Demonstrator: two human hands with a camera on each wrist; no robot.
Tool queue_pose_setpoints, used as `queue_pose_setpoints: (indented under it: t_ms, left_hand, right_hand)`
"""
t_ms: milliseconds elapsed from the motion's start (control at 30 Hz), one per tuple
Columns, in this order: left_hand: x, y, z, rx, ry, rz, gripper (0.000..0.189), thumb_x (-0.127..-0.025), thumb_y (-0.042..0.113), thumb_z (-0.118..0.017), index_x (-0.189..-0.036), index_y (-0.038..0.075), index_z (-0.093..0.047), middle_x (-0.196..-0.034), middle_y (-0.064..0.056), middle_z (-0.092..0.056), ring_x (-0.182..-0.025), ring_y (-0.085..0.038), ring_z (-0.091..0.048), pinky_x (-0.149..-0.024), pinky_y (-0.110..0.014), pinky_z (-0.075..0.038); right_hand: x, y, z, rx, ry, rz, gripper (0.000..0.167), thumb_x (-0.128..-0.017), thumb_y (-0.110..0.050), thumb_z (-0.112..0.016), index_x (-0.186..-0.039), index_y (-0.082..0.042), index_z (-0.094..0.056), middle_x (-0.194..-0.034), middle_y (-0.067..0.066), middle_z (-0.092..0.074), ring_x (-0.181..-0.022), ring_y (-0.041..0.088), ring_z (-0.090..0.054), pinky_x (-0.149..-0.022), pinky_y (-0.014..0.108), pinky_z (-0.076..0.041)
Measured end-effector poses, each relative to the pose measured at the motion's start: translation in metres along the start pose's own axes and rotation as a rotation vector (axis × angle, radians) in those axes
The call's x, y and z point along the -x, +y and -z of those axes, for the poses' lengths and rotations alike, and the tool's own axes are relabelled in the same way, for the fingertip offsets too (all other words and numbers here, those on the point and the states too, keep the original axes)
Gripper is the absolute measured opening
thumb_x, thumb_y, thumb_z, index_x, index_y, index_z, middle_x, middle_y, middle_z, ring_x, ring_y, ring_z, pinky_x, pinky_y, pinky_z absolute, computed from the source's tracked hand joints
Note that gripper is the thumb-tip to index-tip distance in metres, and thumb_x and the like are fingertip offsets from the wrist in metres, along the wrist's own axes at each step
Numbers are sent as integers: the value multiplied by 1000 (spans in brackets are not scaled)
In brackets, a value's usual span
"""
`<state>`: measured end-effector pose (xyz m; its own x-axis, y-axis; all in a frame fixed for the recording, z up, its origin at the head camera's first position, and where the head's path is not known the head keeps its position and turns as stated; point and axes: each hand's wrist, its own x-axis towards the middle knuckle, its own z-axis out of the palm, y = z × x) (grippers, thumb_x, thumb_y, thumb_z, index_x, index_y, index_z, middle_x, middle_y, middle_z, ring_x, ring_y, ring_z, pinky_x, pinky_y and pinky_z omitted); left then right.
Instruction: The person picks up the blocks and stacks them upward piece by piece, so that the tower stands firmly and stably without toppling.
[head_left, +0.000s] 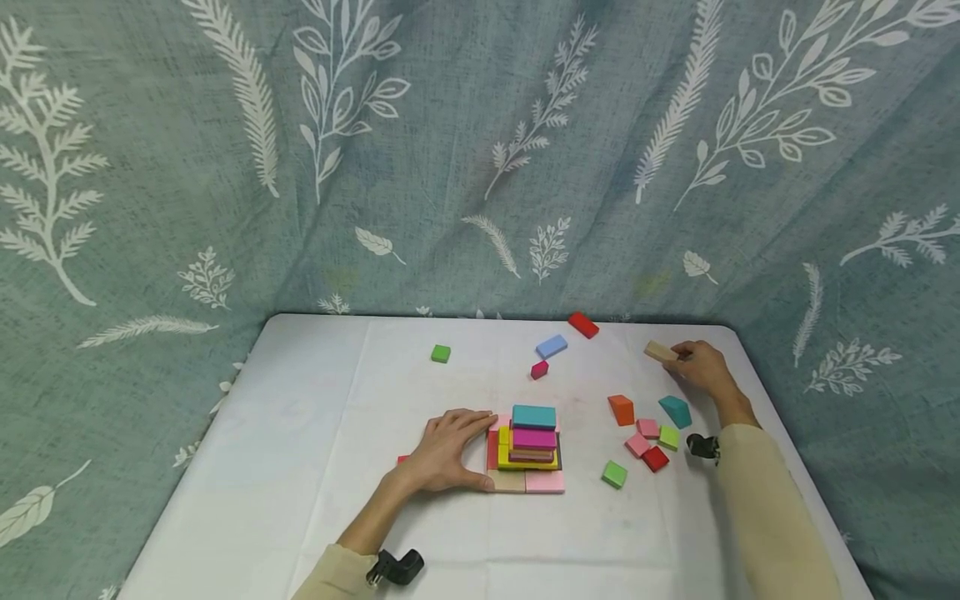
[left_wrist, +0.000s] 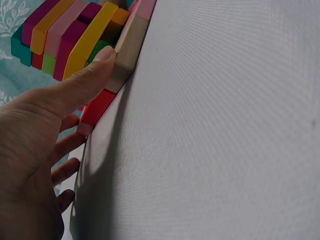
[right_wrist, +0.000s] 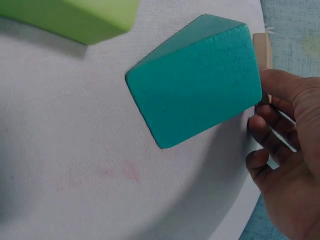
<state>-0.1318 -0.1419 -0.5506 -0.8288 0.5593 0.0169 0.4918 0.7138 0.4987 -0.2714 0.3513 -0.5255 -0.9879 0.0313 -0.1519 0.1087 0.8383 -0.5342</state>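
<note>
Left of centre on the table, a layered stack of coloured wooden blocks [head_left: 534,439] rises from a flat base, with a teal block [head_left: 534,417] on top. My left hand [head_left: 450,450] spreads along the stack's left side. Its thumb touches the plain wood block [left_wrist: 127,55] at the front corner, and the index fingertip is at the far corner. At the far right, my right hand [head_left: 702,367] pinches a plain wooden block [head_left: 660,352] between thumb and fingers. A teal wedge block [right_wrist: 195,82] lies on the near side of that hand.
Right of the stack lie an orange block [head_left: 621,410], pink blocks [head_left: 637,445], a red block [head_left: 656,459] and a green block [head_left: 613,474]. Farther back are a blue block [head_left: 552,347], another red block [head_left: 583,325] and a small green block [head_left: 441,354]. A patterned curtain [head_left: 465,167] hangs behind the table.
</note>
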Motion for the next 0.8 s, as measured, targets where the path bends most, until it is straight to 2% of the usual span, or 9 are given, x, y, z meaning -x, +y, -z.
queue_pose_setpoints:
  t_ms: [167,367,567,700,800]
  left_hand:
    - [0,0,0,-5,2,0,104,-70,69,-79,-156,24,-40,-157,3,-41,-141,-24,-34,-108,-57,-27]
    - [0,-1,-1,-9,-8,12,106,-70,71,-78,-157,25,-38,-158,4,-40,-142,-22,-32,-109,-55,-26]
    - [0,-1,-1,-9,-14,15,106,-70,71,-78,-157,25,-38,-157,4,-40,-142,-22,-32,-109,-55,-26]
    - [0,-2,-1,-2,-11,14,105,-70,70,-78,-156,25,-38,-157,4,-40,-142,-25,-33,-108,-56,-27]
    - [-1,-2,-2,7,-10,14,104,-70,71,-77,-156,26,-39,-157,4,-40,-141,-25,-32,-108,-57,-27]
  right_hand:
    - [5,-13,0,-10,-7,25,53,-96,-28,-67,-133,8,-56,-126,29,-56,-111,41,-56,-91,54,-48]
    - [20,-53,1,-49,14,168,48,-95,-31,-71,-129,1,-63,-123,21,-60,-103,34,-57,-78,40,-51]
    - [63,-108,-4,-93,16,405,35,-89,-30,-78,-118,-12,-71,-114,7,-65,-93,23,-58,-74,36,-47]
    - [98,-139,-11,-116,-26,546,32,-85,-29,-82,-115,-21,-72,-105,-4,-65,-87,16,-57,-73,34,-44]
    - [121,-156,-16,-125,-74,620,33,-84,-30,-84,-114,-26,-72,-102,-11,-63,-86,12,-56,-70,31,-44]
